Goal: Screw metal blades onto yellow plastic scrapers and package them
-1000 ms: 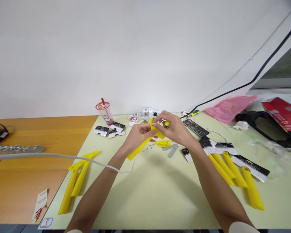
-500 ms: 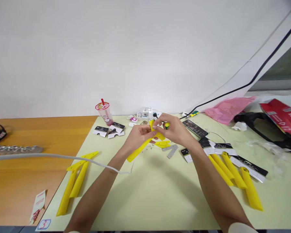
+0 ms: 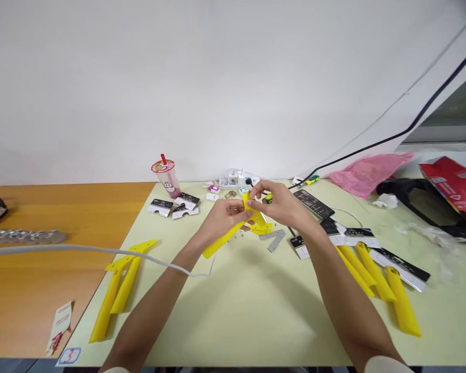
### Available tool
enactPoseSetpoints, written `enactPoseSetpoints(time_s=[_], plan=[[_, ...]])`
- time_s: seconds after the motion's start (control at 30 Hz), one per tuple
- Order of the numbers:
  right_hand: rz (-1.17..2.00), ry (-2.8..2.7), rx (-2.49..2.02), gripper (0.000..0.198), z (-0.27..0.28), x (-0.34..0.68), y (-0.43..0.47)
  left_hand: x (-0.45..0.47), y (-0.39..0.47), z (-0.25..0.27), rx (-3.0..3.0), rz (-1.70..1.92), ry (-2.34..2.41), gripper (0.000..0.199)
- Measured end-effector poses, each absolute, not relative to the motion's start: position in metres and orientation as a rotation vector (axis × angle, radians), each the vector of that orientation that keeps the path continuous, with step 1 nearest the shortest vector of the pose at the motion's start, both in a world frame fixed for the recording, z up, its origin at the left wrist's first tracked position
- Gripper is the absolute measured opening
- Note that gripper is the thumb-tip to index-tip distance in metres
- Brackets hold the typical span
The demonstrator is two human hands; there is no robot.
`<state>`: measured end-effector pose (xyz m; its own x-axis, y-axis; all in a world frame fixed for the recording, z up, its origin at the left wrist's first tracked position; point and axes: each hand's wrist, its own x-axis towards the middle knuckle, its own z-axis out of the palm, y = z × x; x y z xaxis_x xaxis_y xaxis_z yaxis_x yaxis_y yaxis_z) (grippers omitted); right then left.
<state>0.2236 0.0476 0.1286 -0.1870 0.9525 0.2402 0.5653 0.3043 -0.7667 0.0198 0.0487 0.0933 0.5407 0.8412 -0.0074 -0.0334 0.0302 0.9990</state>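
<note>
Long yellow plastic bar [image 3: 222, 238] is held above the pale green worktop [image 3: 248, 305], long axis running from 8 o'clock low end to 2 o'clock top end. Left hand [image 3: 224, 217] pinches it near the top; right hand [image 3: 281, 204], grip pressed on that same end, meets it from 3 o'clock, a small yellow-green tool [image 3: 269, 197] tucked in the fingers.

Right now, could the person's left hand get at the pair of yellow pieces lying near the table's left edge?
Probably yes, but not freely: the left hand is holding a yellow piece. The way to the yellow pair looks open, bar a grey cable.
</note>
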Motion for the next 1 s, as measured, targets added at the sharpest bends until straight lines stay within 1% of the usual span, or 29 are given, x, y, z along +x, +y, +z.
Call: enactPoseSetpoints(time_s=[0.17, 0.27, 0.33, 0.4, 0.47, 0.5, 0.57, 0.63, 0.7, 0.9, 1.0], plan=[[1.014, -1.743, -1.339, 0.029, 0.124, 0.229, 0.055, 0.019, 0.047, 0.095, 1.394, 0.746, 0.782, 0.038], [1.081, -1.694, -1.330, 0.037, 0.119, 0.232, 0.059, 0.017, 0.051, 0.094, 1.345, 0.786, 0.797, 0.040], [0.974, -1.674, -1.298, 0.036, 0.116, 0.233, 0.062, 0.015, 0.057, 0.093, 1.277, 0.852, 0.793, 0.043], [0.778, -1.667, -1.296, 0.033, 0.113, 0.236, 0.066, 0.012, 0.062, 0.093, 1.190, 0.964, 0.809, 0.047], [0.607, -1.739, -1.331, 0.028, 0.111, 0.239, 0.069, 0.009, 0.066, 0.097, 1.112, 1.100, 0.836, 0.049], [0.573, -1.821, -1.359, 0.024, 0.109, 0.240, 0.070, 0.007, 0.067, 0.099, 1.084, 1.167, 0.842, 0.049], [0.624, -2.066, -1.412, 0.016, 0.103, 0.240, 0.071, 0.003, 0.067, 0.105, 1.057, 1.279, 0.833, 0.046], [0.754, -2.331, -1.446, 0.009, 0.092, 0.237, 0.073, -0.001, 0.066, 0.112, 1.055, 1.362, 0.822, 0.042], [0.845, -2.492, -1.470, 0.006, 0.078, 0.230, 0.076, -0.005, 0.064, 0.117, 1.064, 1.419, 0.820, 0.039], [0.974, -2.587, -1.495, 0.011, 0.035, 0.198, 0.088, -0.010, 0.059, 0.125, 1.100, 1.424, 0.791, 0.038], [0.996, -2.614, -1.505, 0.007, 0.026, 0.190, 0.091, -0.009, 0.058, 0.124, 1.118, 1.404, 0.776, 0.039]])
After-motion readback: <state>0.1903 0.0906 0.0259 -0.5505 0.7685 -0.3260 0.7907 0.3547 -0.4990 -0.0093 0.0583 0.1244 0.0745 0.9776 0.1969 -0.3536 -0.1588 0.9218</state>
